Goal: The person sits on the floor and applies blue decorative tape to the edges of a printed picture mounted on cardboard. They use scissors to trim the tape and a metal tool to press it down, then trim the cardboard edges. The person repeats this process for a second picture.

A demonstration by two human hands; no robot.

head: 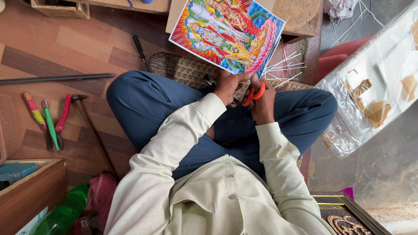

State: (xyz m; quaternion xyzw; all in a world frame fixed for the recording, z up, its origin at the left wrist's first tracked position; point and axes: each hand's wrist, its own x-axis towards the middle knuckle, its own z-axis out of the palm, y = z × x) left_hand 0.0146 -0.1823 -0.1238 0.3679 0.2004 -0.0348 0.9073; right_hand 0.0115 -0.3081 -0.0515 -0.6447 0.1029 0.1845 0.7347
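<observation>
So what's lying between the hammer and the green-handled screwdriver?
Red-handled pliers lie on the floor between the hammer and the green-handled screwdriver, seen in the head view.

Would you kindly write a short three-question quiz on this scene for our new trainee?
1. True or false: the right hand holds orange-handled scissors.
2. Which does the left hand grip? A) the hammer B) the edge of the colourful print C) the green bottle
3. Fill in: thin white ______ lie fanned out beside the print's lower right edge.

Key: 1 true. 2 B. 3 strips.
</observation>
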